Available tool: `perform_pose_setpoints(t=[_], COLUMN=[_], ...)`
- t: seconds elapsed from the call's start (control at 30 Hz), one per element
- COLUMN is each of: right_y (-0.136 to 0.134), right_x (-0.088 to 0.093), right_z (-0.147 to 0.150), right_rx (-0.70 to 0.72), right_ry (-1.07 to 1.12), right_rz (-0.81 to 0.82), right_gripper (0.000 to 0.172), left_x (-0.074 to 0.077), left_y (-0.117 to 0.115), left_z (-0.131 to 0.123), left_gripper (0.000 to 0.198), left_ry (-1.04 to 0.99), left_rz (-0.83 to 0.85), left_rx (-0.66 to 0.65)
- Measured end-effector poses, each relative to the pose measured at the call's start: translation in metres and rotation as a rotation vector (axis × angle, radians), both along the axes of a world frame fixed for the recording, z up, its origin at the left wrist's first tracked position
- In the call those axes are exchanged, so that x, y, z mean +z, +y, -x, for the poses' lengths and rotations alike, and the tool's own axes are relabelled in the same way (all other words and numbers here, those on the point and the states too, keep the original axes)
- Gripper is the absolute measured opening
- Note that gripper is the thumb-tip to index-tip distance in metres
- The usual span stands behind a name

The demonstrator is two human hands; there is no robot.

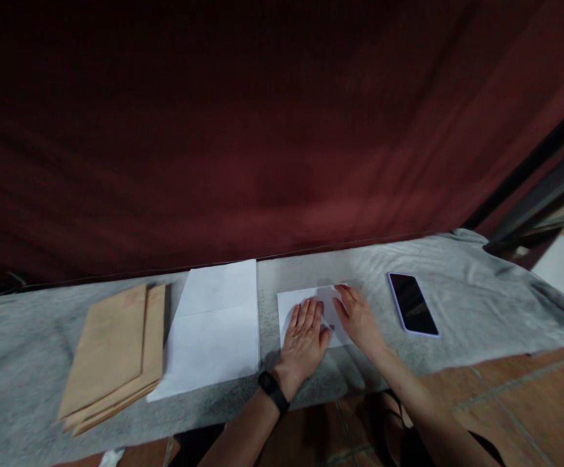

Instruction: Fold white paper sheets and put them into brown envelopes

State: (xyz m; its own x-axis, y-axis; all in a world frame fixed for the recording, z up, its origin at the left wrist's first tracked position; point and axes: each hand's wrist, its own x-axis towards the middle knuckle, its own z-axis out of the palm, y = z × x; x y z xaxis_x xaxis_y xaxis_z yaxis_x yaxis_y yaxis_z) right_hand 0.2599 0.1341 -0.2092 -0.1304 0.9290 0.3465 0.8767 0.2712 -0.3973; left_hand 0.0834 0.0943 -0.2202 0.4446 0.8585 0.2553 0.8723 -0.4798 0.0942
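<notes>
A small folded white sheet [328, 299] lies on the grey cloth-covered table [19, 350]. My left hand [304, 340] rests flat on its left part, fingers stretched out and together, a black band on the wrist. My right hand [359, 319] lies flat on the sheet's right part, fingers extended toward its far edge. Neither hand grips anything.
To the left lies a stack of white paper [216, 324], and further left a pile of brown envelopes [113, 353]. A black phone [412, 303] lies face up to the right. A dark red curtain [262, 130] hangs behind the table. Tiled floor shows below.
</notes>
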Motion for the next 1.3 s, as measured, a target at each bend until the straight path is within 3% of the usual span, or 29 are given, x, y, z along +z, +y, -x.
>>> perform_pose_setpoints(t=[0.1,0.17,0.37,0.53,0.83,0.9,1.1,1.3], right_y=[-0.01,-0.015,-0.016,-0.011,-0.013,-0.014,-0.015,-0.013], right_x=[-0.01,-0.016,-0.025,-0.032,-0.041,-0.04,-0.035,-0.025], right_z=[0.019,0.025,0.014,-0.003,-0.015,-0.014,-0.01,-0.014], right_rx=[0.177,0.201,0.076,0.016,-0.072,-0.082,-0.085,-0.069], right_ry=[-0.08,-0.176,-0.321,-0.34,-0.345,-0.348,-0.326,-0.274], right_rz=[-0.012,-0.013,-0.041,-0.051,-0.026,-0.024,-0.031,0.016], right_gripper=[0.047,0.048,0.05,0.054,0.064,0.064,0.06,0.053], left_x=[-0.002,-0.004,-0.007,-0.003,0.003,0.004,0.005,0.013], left_y=[0.001,0.001,0.005,0.005,0.005,0.004,-0.003,-0.01], left_z=[0.001,0.002,0.007,0.019,0.03,0.024,0.003,0.008], left_gripper=[0.054,0.054,0.059,0.065,0.059,0.059,0.056,0.061], left_ry=[0.011,0.016,0.013,0.041,0.048,0.017,-0.022,0.019], left_rz=[-0.007,-0.015,-0.001,0.029,0.027,0.013,0.025,0.057], left_rx=[0.032,0.048,0.094,0.187,0.288,0.26,0.021,-0.078])
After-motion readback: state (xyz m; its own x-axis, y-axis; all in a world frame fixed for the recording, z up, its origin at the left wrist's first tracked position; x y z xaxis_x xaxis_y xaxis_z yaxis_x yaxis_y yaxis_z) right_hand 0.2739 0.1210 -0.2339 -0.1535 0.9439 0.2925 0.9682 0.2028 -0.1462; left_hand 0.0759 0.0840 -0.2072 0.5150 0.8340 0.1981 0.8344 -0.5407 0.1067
